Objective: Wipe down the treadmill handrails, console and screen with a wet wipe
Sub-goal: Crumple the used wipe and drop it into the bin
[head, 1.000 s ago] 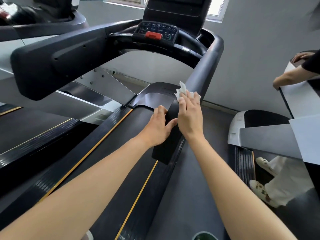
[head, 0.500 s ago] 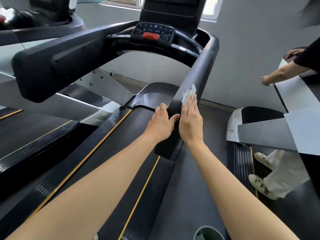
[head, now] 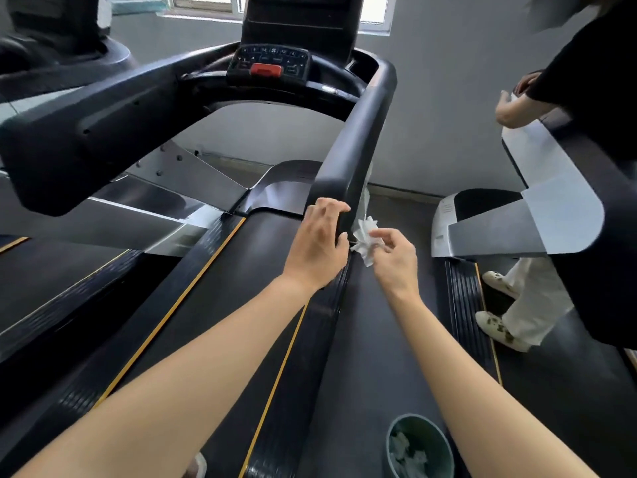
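Observation:
The black right handrail (head: pixel 362 132) of the treadmill runs from its near end up to the console (head: pixel 270 63), which has a red stop button and a dark screen (head: pixel 300 15) above it. My left hand (head: pixel 319 243) grips the near end of that handrail, fingers curled over its top. Just right of the rail end, my right hand (head: pixel 393 257) pinches a crumpled white wet wipe (head: pixel 367 238) between thumb and fingertips, off the rail. The left handrail (head: pixel 86 132) juts out at the upper left.
A green bin (head: pixel 418 446) holding used wipes stands on the floor at the bottom, between the treadmills. Another person (head: pixel 586 81) in black stands on the neighbouring treadmill (head: pixel 534 215) at the right, feet in white shoes. The belt (head: pixel 224 305) lies below my arms.
My right hand has slid down the right handrail and come off its end, now pinching the bunched wipe beside it. My left hand stays gripping the rail end. The view tilted down, revealing the bin.

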